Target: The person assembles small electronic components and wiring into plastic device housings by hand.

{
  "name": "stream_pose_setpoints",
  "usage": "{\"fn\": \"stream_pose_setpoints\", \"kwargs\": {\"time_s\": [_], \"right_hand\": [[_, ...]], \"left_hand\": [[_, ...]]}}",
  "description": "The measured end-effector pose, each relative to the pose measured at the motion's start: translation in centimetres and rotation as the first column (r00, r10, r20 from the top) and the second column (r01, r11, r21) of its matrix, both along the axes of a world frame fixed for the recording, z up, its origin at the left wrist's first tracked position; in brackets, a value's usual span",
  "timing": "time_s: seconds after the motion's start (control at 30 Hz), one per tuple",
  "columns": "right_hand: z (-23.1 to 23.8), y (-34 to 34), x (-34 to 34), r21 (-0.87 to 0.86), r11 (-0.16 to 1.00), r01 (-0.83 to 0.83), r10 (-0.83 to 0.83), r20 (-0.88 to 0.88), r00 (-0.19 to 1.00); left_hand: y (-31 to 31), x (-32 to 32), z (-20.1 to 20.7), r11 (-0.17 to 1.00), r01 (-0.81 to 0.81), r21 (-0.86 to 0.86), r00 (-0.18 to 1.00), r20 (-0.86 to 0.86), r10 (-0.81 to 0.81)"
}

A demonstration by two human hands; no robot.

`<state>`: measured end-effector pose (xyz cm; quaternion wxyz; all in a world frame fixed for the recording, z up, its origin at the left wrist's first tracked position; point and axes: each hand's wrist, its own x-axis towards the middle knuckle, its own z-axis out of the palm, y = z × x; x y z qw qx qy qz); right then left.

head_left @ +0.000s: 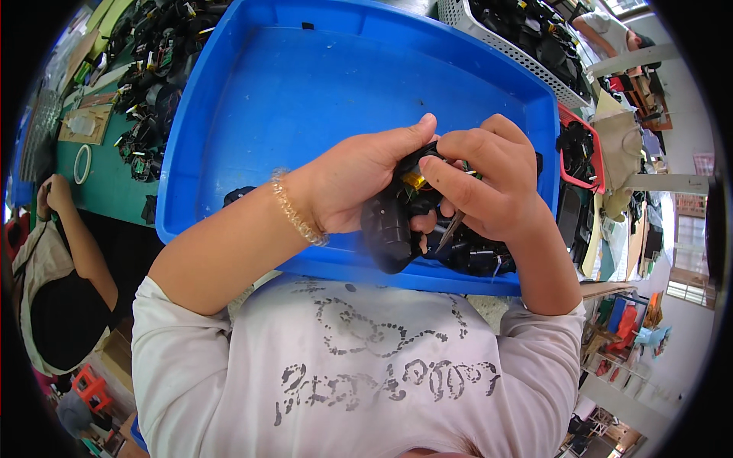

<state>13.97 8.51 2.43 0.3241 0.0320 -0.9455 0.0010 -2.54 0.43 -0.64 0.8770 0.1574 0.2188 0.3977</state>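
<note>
A black plastic device housing (388, 229) with rounded ends is held in my left hand (355, 175), whose fingers wrap around it from below. A yellow-wrapped part (414, 180) shows inside its opened side. My right hand (492, 179) bends over the same housing, its fingers at the opening. From under the right hand's curled fingers a pointed metal tool (450, 231), resembling tweezers, sticks out downward. Both hands are above the near side of a large blue tray (305, 91). More black housings (481, 258) lie in the tray beneath the right hand.
At the left, a green table (99, 191) bears a heap of black device parts (153, 91) and a white ring (82, 164). A white perforated basket (527, 55) and a red basket (599, 156) hold similar parts at the right. Another person's arm (76, 229) is at the far left.
</note>
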Motion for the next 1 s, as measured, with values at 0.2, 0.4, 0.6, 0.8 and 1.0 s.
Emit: {"fn": "stream_pose_setpoints", "kwargs": {"time_s": [0.2, 0.4, 0.6, 0.8, 1.0], "right_hand": [[0.1, 0.4, 0.0, -0.137, 0.990, -0.040, 0.047, 0.049, 0.998], [-1.2, 0.3, 0.5, -0.306, 0.952, -0.014, 0.057, 0.133, 0.990], [-1.3, -0.1, 0.9, -0.326, 0.945, 0.006, 0.021, 0.078, 0.997], [-0.5, -1.5, -0.3, -0.677, 0.732, 0.070, -0.150, -0.059, 0.987], [0.5, -3.6, -0.8, -0.718, 0.693, -0.060, -0.084, -0.163, 0.983]], "left_hand": [[0.4, 0.1, -0.3, 0.997, 0.046, 0.069, 0.999, 0.026, -0.048], [0.1, 0.8, -2.3, 0.999, 0.010, -0.042, 1.000, -0.003, -0.010], [0.2, 0.4, -1.0, 0.998, -0.008, 0.067, 1.000, 0.027, 0.007], [1.3, -0.8, -0.8, 0.973, -0.096, 0.211, 0.988, 0.136, 0.068], [1.5, -1.7, 0.5, 0.955, -0.206, 0.214, 0.978, 0.060, 0.198]]}}
